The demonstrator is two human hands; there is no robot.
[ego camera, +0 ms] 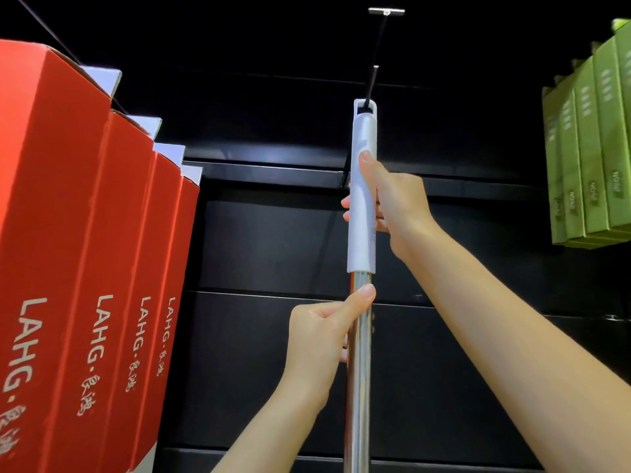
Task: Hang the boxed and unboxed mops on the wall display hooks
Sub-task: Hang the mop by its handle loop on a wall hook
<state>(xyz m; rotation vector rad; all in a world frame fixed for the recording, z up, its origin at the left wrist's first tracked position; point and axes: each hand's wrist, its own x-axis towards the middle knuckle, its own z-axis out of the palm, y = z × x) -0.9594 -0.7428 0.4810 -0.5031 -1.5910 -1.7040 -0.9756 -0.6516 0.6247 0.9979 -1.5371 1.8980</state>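
An unboxed mop stands upright in the middle of the view, with a shiny steel pole point(358, 387) and a pale grey plastic handle point(362, 138). The loop at the handle's top sits around the tip of a black wall hook point(373, 81) that juts out from the dark panel. My right hand point(392, 206) grips the grey handle from the right. My left hand point(324, 331) grips the steel pole just below the handle, thumb pointing up. The mop's head is out of view below.
Several red boxes marked LAHG point(85, 268) hang in a row at the left, close to the pole. Several green boxes point(590, 148) hang at the right. A black slatted wall panel point(266, 254) fills the background.
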